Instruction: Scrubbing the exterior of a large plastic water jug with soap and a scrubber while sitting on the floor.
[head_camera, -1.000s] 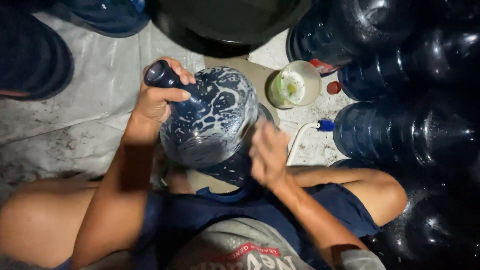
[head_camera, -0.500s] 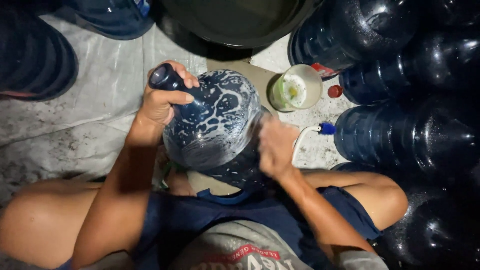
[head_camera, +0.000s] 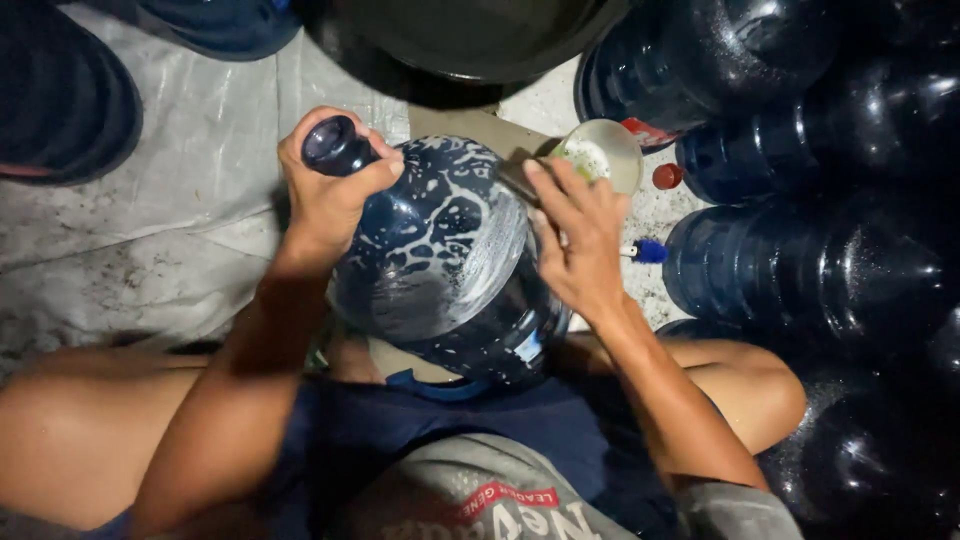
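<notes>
black basin (head_camera: 470, 40) cut off at top, jug's (head_camera: 440, 260) base hidden

Dark jugs (head_camera: 800, 260) wall the right; grey sheet (head_camera: 150, 220) lies open leftward.

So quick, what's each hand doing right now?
Left hand: closed around the neck of the big blue water bottle.
Right hand: fingers resting against the bottle's soapy side; whether it holds anything cannot be told.

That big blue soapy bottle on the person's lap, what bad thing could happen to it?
The big blue bottle is covered in foam, so it might slip: the left hand grips only its neck while the right hand rubs its side. It could also bump the small bowl close behind and tip it. The other blue bottles crowd the right, leaving little elbow room.
</notes>
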